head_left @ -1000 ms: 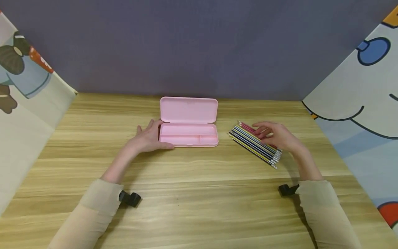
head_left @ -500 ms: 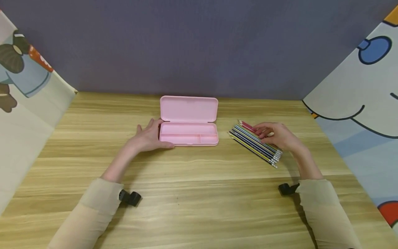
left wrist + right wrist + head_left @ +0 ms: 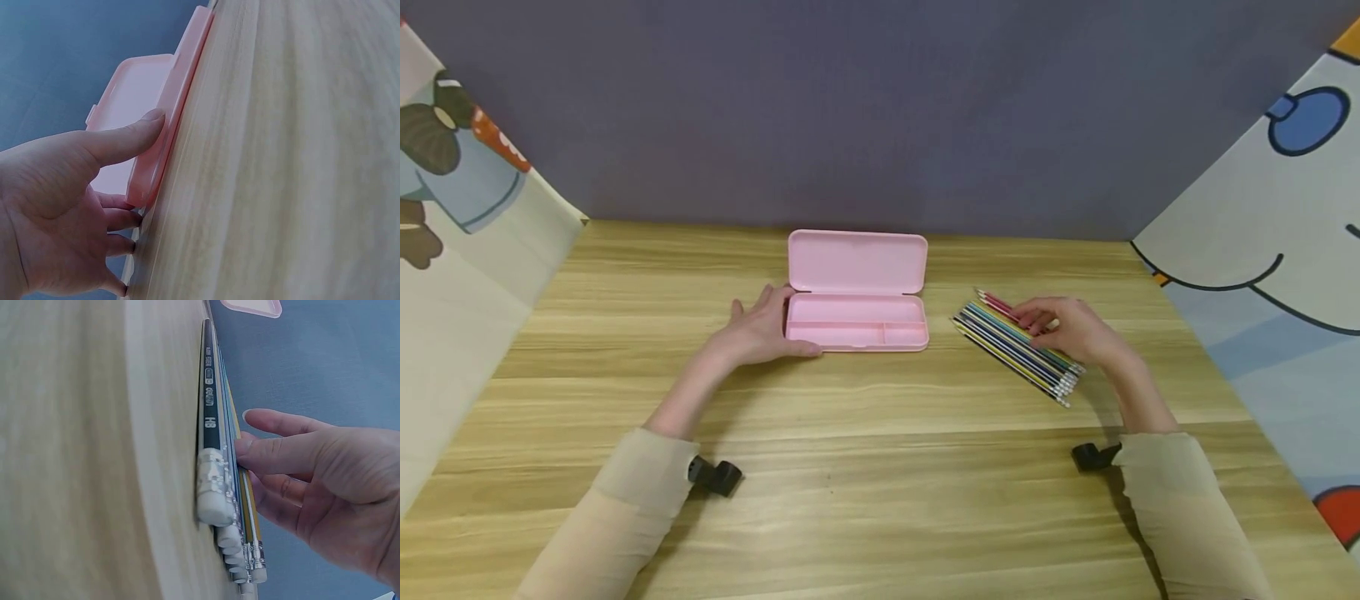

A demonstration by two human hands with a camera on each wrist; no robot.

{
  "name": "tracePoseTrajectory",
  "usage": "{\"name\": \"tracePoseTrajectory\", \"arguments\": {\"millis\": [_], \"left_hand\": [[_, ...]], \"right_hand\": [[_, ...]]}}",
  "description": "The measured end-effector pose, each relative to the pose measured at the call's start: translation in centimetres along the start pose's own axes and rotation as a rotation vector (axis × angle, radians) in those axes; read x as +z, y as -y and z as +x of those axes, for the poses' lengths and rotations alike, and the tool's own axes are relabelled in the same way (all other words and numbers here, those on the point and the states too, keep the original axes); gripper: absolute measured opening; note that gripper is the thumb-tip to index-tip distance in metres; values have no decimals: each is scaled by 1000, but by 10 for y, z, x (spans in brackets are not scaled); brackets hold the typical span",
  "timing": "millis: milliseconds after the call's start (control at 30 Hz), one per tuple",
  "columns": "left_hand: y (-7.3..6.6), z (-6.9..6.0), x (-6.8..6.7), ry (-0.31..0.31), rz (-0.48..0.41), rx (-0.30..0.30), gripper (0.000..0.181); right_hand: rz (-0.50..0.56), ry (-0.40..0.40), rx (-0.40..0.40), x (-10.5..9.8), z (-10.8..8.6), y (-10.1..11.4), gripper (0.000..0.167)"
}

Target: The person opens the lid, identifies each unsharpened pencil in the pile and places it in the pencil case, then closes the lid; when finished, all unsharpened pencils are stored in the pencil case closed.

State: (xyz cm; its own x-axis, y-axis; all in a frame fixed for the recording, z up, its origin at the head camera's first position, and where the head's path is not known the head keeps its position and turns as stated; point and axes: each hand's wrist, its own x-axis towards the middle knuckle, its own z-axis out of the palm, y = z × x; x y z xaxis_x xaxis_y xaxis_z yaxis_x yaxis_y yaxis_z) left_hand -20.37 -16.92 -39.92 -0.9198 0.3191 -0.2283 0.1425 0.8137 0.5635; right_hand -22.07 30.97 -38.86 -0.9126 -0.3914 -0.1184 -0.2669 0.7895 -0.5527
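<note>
A pink pencil case (image 3: pixel 857 264) lies with its lid up at the back of the table, its divided tray facing me. My left hand (image 3: pixel 756 333) rests at its left end, fingers spread. In the left wrist view the thumb (image 3: pixel 134 137) lies along the case's front wall. Right of the case is a slanted row of pencils (image 3: pixel 1003 350), dark, yellow, blue and red, with white erasers towards me. My right hand (image 3: pixel 1078 329) bends over the upper side of this row. Its thumb (image 3: pixel 275 453) and fingers pinch pencils there; which ones is partly hidden.
The wood-grain table (image 3: pixel 850 500) stretches in front of both arms. A dark grey panel (image 3: pixel 865 117) stands behind it, and printed panels (image 3: pixel 1247 333) flank the sides. A black wrist camera (image 3: pixel 715 477) sits at each sleeve cuff.
My right fingers have closed in on the pencils and shifted slightly. The pencils under them have moved a little, with the red ones more apart from the row. My left hand stays put.
</note>
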Motion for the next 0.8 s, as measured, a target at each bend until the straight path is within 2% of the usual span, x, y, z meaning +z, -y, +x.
{"name": "tracePoseTrajectory", "arguments": {"millis": [267,500,700,800], "left_hand": [[-3,-2,0,4,-3,6,102],[-2,-1,-1,6,4,1,101],[-1,0,-1,8,9,-5,102],[-1,1,-1,7,13,-4,103]], "right_hand": [[-24,-31,-31,-1,-5,-1,44],[-30,-123,-77,-7,-8,3,42],[108,-262,-98,-7,9,33,39],[172,-345,-138,-4,22,52,35]]}}
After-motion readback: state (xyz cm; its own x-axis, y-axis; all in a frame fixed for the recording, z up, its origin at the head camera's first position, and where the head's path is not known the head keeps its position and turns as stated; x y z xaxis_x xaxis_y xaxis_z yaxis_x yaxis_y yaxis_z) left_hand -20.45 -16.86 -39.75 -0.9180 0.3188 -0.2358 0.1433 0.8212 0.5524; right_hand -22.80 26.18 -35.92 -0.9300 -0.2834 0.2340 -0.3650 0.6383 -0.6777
